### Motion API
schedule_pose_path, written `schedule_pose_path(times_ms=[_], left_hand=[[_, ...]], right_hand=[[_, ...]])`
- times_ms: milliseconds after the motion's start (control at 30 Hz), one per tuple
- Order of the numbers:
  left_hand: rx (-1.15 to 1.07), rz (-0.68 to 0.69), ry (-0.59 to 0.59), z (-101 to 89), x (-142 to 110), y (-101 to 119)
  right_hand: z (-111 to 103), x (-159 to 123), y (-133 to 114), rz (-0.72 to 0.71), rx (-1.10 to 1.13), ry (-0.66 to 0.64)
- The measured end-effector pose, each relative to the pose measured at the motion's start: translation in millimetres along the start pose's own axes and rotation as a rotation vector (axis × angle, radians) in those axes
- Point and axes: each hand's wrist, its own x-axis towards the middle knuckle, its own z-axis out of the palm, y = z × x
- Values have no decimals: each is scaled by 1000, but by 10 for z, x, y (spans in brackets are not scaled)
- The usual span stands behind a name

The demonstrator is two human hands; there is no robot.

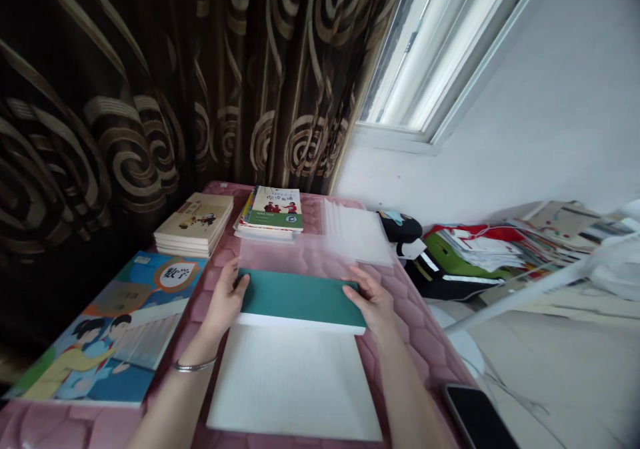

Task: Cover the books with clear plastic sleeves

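Observation:
An open green-covered book point(300, 297) lies in front of me on a pink quilted table point(410, 315). Its white page block point(295, 375) faces me and the green cover stands raised along the far edge. My left hand point(225, 299) grips the cover's left end, thumb on top. My right hand point(373, 302) grips its right end, fingers curled over the edge. A clear plastic sheet point(295, 255) lies under and beyond the book.
A colourful maths textbook point(113, 329) lies at the left. Two book stacks point(195, 222) point(273, 212) sit at the back by a dark curtain. A pile of clear covers point(357, 232) is at the right. A black phone point(475, 415) rests at the near right corner.

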Motion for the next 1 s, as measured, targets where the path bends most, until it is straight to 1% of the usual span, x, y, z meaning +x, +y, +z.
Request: schedule_pose_path(times_ms=[133,300,400,633,867,1000], left_hand=[[-2,6,-12,1,10,-1],[-11,4,-5,6,8,13],[-2,-6,6,3,9,15],[-6,-20,30,5,18,33],[1,-18,32,8,8,62],[10,0,45,2,5,66]], right_hand=[[-17,-28,-57,50,33,-41],[-13,-27,-54,137,107,-90],[-4,-23,-35,124,132,-104],[-8,-12,25,82,88,-64],[11,-18,2,112,159,-94],[20,-18,23,150,205,-77]])
